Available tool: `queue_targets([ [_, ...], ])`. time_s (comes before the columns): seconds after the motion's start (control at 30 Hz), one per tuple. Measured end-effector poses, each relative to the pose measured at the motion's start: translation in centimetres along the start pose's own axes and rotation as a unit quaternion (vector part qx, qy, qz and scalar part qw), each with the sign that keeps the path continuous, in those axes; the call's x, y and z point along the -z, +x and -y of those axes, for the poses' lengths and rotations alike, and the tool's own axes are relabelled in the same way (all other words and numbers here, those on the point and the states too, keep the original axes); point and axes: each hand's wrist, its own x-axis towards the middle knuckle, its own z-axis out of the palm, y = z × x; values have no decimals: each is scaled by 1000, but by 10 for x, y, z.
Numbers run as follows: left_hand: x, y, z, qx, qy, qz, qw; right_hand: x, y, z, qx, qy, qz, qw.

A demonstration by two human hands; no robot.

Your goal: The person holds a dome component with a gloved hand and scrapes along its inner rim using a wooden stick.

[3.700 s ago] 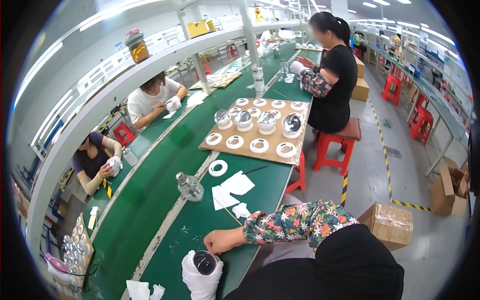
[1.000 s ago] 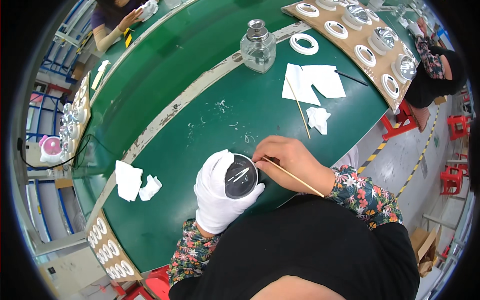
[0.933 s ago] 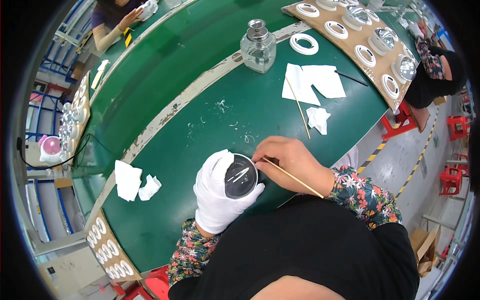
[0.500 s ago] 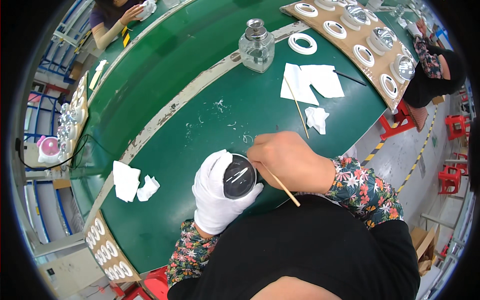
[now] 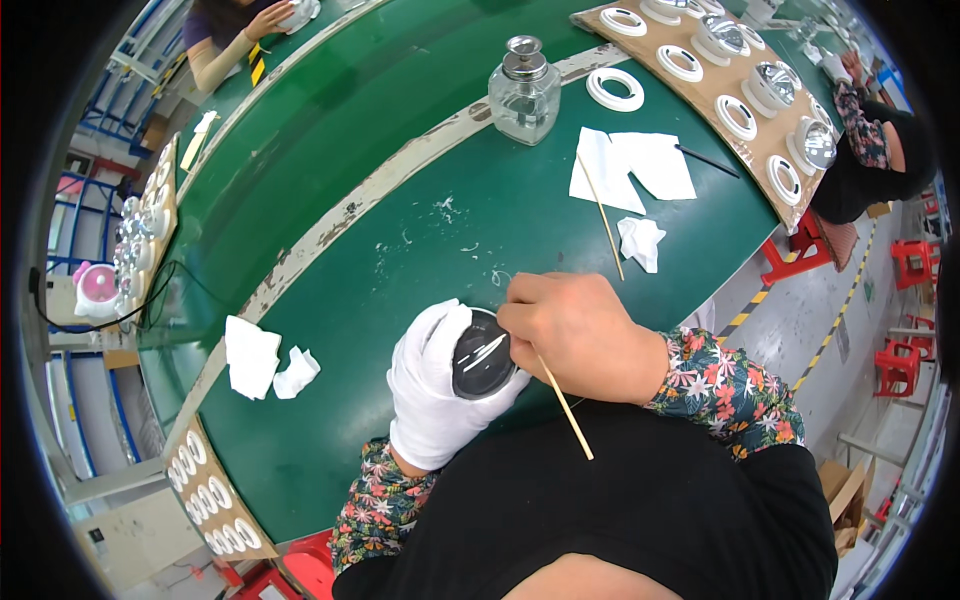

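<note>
Dark-faced round piece [image 5: 480, 360]: lower centre of frame, lifted in the left hand, glossy with pale streaks of reflection, face up toward the camera.

Green worktop [image 5: 340, 330] fills most of the frame; a worn pale strip [image 5: 345, 210] arcs across it. Seated co-worker in black [image 5: 885, 165], far upper right; another co-worker's sleeved forearm [image 5: 225, 62] at upper left. Cardboard-covered board [image 5: 690, 92], upper right, carries white rings plus shiny domes [image 5: 770, 86] on white bases. Second board [image 5: 215, 462], lower left edge, holds rows of white rings. Red stool [image 5: 900, 370] on the floor at right.

Left hand [image 5: 430, 385], white glove: fingers wrapped around the round piece, grasping it from the left and below. Right hand [image 5: 580, 335], bare: fingers bent and pinched together on a thin wooden stick, right at the piece's right rim; knuckles hide the tips, so can't tell whether they touch it.

Glass bottle [image 5: 524, 105] with metal cap, upright, top centre. White sheets [image 5: 650, 165] right of centre, another folded sheet [image 5: 252, 357] at left. White ring [image 5: 615, 90] flat, right of the bottle. Crumpled tissue [image 5: 641, 243] below the right sheets; crumpled scrap [image 5: 297, 373] just beside the left one. Held wooden stick [image 5: 565, 410] slants down over the black top. Second wooden stick [image 5: 610, 240] lies partly on the sheets; dark rod [image 5: 708, 161] at their right edge.
</note>
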Motion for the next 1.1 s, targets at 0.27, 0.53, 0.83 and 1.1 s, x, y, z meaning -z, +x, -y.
queue_targets([
  [0.27, 7, 1, -3, 6, 8, 30, 999, 5, -4, -10, -16, 74, -32, 997],
  [0.53, 8, 0, -3, 12, 8, 37, 999, 10, -18, -24, -142, 276, -1, 951],
  [0.83, 9, 1, -3, 10, 6, 41, 999, 3, -30, -29, -278, 571, 16, 772],
  [1.1, 8, 0, -2, 10, -2, 39, 999, -7, -33, -35, -286, 601, 0, 747],
])
